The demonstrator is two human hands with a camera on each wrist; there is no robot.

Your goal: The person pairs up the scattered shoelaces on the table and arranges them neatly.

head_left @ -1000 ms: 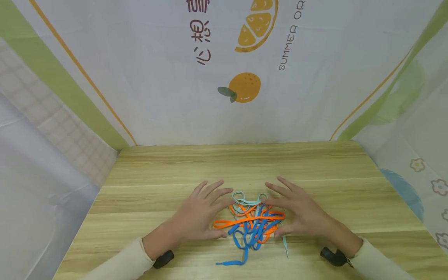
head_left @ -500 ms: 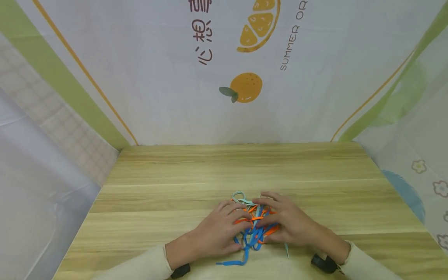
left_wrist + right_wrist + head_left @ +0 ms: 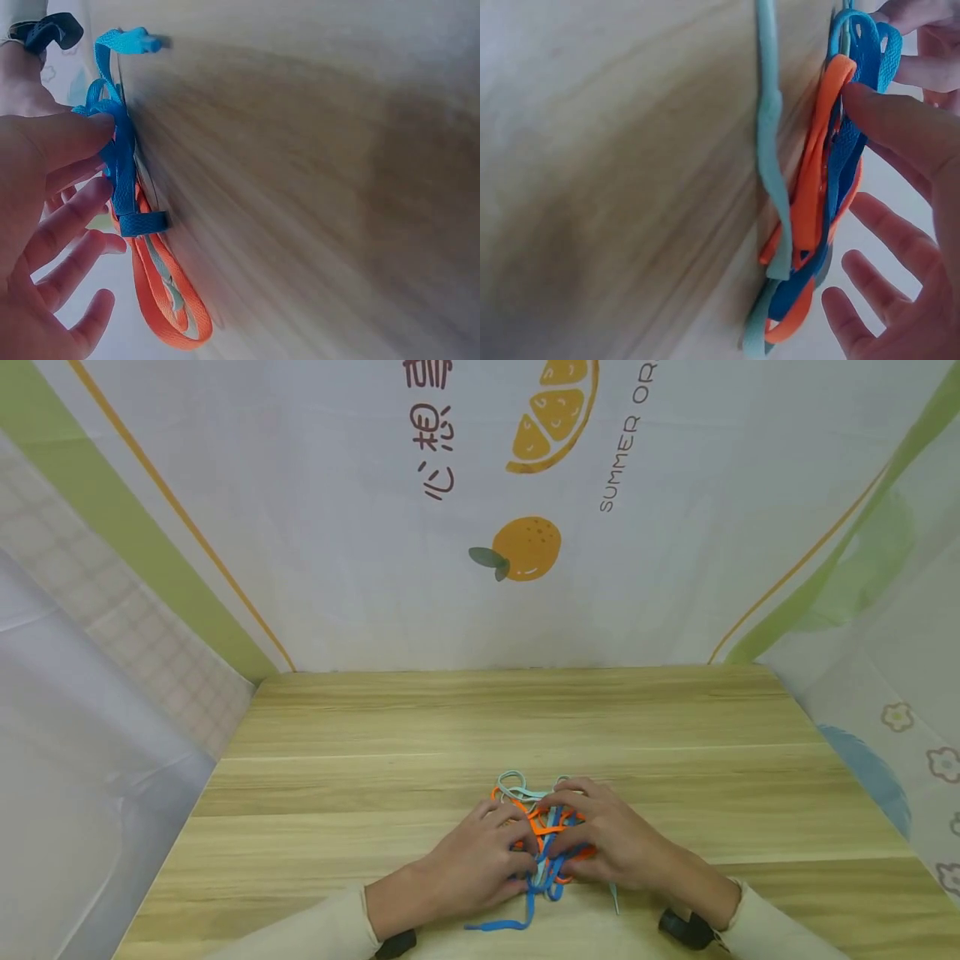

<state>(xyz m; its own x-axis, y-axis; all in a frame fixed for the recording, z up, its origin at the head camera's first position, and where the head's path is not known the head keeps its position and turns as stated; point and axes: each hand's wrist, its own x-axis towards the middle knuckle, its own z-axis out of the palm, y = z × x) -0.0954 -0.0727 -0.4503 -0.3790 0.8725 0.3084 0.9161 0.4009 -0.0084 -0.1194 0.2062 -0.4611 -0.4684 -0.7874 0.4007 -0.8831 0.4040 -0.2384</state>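
A tangle of flat shoelaces lies on the table in front of me. In the head view a blue shoelace (image 3: 531, 906) trails a loose end toward the near side. Woven through the heap are an orange shoelace (image 3: 196, 319) and a pale green shoelace (image 3: 769, 142). My left hand (image 3: 480, 860) pinches blue lace at the heap's left side, thumb against it in the left wrist view. From the right, my right hand (image 3: 611, 839) pinches blue and orange strands between thumb and index finger, the other fingers loosely bent. Both hands cover much of the tangle.
The wooden table (image 3: 360, 735) runs back to a white curtain (image 3: 360, 568) printed with oranges. More fabric hangs along both sides. A black strap piece (image 3: 686, 929) sits by the right wrist, another at the left.
Both hands have come inward from either side of the heap and lowered onto it. Their spread fingers have curled in and now pinch the shoelaces.
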